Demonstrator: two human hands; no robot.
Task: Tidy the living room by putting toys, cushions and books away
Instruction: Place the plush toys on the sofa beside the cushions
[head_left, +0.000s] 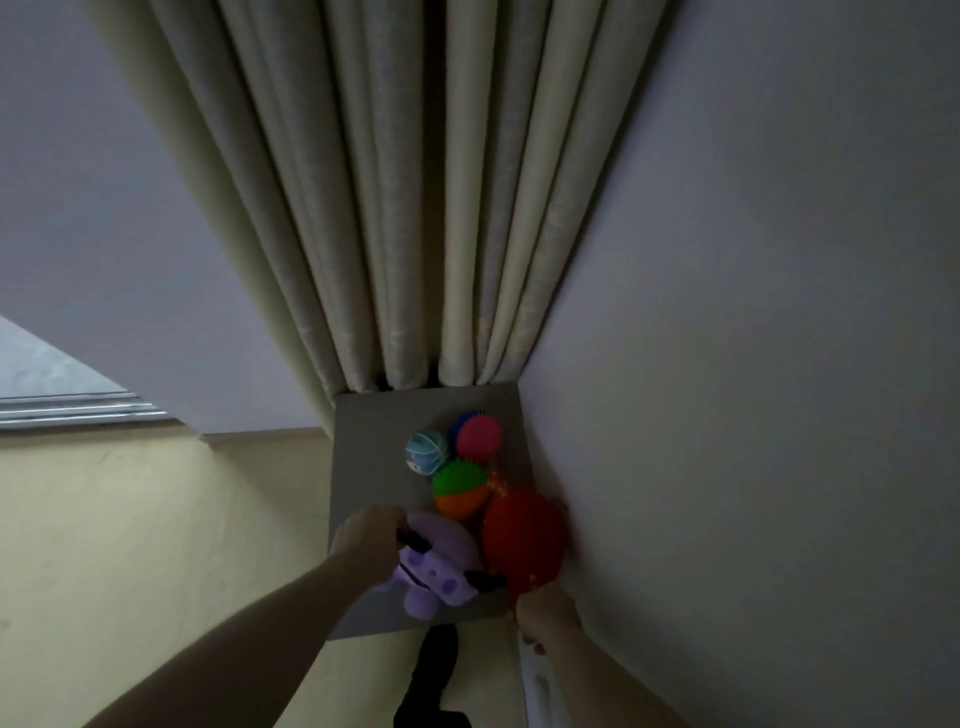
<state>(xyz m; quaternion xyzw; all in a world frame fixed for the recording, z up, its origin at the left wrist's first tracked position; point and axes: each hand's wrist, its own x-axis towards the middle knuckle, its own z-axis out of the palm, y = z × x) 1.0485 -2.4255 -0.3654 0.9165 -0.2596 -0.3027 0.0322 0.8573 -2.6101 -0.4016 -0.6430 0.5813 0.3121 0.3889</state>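
A grey square surface (374, 431) sits in the room's corner and bears toys. On it lie a blue striped ball (426, 453), a pink and blue spiky ball (477, 436) and a green and orange spiky ball (460, 489). A purple plush toy (441, 566) with black horns lies at the front. My left hand (371, 543) grips the plush at its left side. A large red plush (522, 540) leans against the right wall. My right hand (545, 616) is below the red plush, fingers curled at its lower edge.
Cream curtains (415, 208) hang down behind the grey surface. A pale wall (753, 364) closes the right side. The yellowish floor (156, 519) spreads to the left. My dark-trousered leg (436, 675) shows below the surface. A window sill (67, 405) is at far left.
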